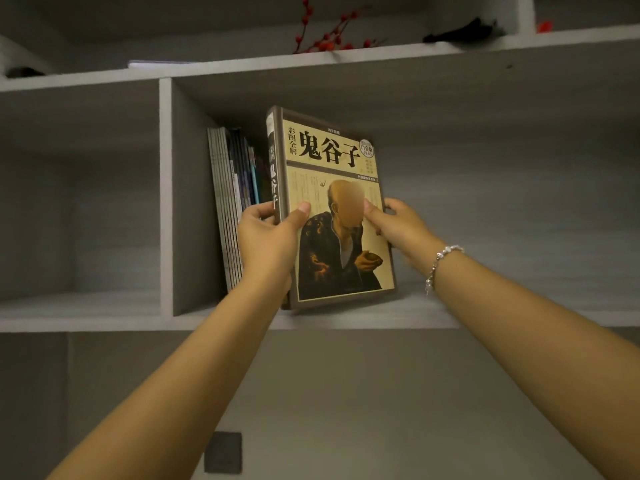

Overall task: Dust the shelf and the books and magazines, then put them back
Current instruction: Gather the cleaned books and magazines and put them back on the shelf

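Two bare forearms nearest camera, reaching up to grey shelf [519,315]. Magazines [230,209] stand upright against compartment's left divider. Left hand [268,237] grasps spine edge of thick hardcover book [332,157], thumb on front cover. Book upright, slightly tilted, bottom edge at shelf front lip, just beside magazines. Right hand [398,225] grasps book's right edge; beaded bracelet [441,263] on wrist. Red berry sprig [325,32] on shelf above.

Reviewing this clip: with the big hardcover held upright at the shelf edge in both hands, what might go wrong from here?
1. The hardcover book stands near the front edge of the shelf board; if the left hand or right hand loosens its grip, it may tip forward and fall.
2. The magazines beside it lean; sliding the book left could crumple or push them.
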